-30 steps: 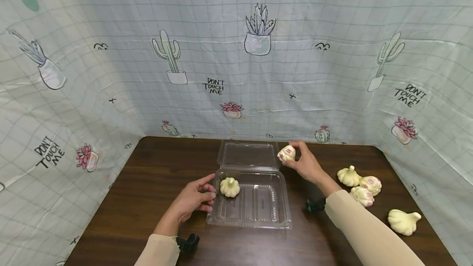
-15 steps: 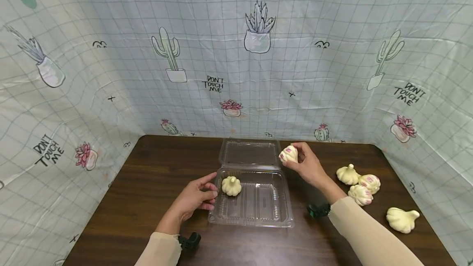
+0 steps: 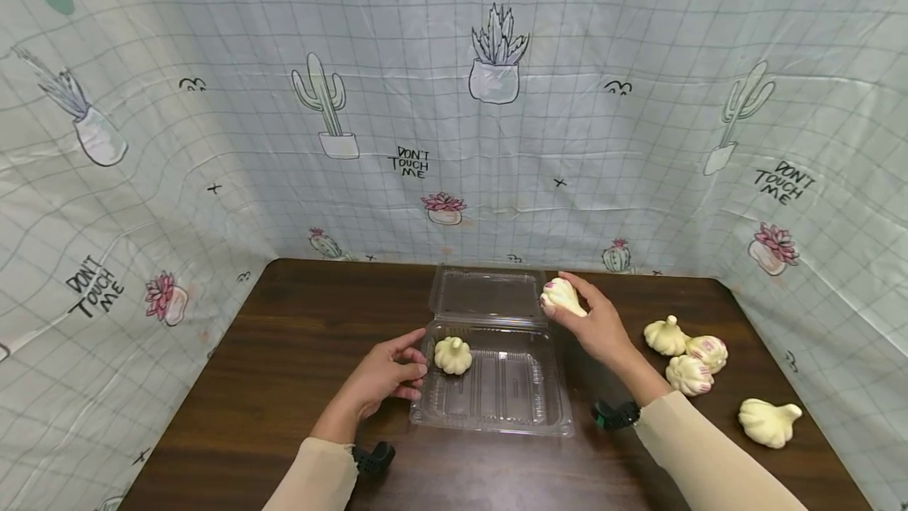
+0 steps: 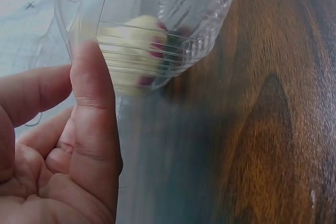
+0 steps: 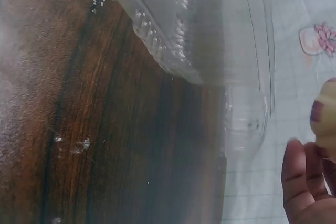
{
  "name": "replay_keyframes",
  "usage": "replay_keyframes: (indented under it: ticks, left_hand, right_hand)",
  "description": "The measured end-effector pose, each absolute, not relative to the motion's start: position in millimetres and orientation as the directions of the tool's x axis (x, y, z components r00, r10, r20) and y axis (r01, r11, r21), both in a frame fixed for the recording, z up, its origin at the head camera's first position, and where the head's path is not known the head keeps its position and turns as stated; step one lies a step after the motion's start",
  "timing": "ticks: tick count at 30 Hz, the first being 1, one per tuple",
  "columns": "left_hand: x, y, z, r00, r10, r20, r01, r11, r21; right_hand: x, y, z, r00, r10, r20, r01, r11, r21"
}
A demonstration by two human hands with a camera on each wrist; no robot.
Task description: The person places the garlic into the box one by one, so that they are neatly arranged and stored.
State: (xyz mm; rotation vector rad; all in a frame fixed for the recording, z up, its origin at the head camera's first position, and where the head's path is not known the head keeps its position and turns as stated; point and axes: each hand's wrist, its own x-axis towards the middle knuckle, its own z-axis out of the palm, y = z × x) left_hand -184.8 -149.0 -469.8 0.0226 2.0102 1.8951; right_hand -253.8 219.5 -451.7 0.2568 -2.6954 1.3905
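A clear plastic container (image 3: 514,393) lies with its lid (image 3: 489,294) folded back behind it. My left hand (image 3: 383,373) pinches the tray's left rim between thumb and fingers; the left wrist view shows the hand (image 4: 79,129) at the clear rim, with a bulb (image 4: 131,51) visible through the plastic. One pale garlic bulb (image 3: 452,356) sits in the tray's back left corner. Above the lid's right side, my right hand (image 3: 596,326) holds a garlic bulb (image 3: 562,296) with purple patches. At the right wrist view's edge are this hand (image 5: 307,182) and its bulb (image 5: 325,121).
On the right of the wooden table (image 3: 284,337), two pale, pink-marked bulbs (image 3: 708,352) (image 3: 690,374) touch or nearly touch a plain bulb (image 3: 665,335). Another plain bulb (image 3: 769,422) lies nearer the front right. A printed curtain (image 3: 454,132) hangs behind and beside the table.
The container has shifted slightly right with my left hand and the bulb inside. My right hand has moved slightly right, and the bulb it holds has turned in its fingers.
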Motion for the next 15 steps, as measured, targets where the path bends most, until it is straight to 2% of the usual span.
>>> replay_keyframes:
  ticks: [6,15]
  left_hand:
    - [-186,-147,-469,-0.929,0.255,-0.266,-0.253,0.084,0.964]
    - [-186,-146,-469,-0.931,0.246,-0.27,-0.253,0.098,0.962]
  right_hand:
    - [-250,219,-451,-0.977,-0.09,0.193,-0.209,0.589,-0.781]
    - [-242,214,-452,-0.976,-0.08,0.203,-0.218,0.421,-0.88]
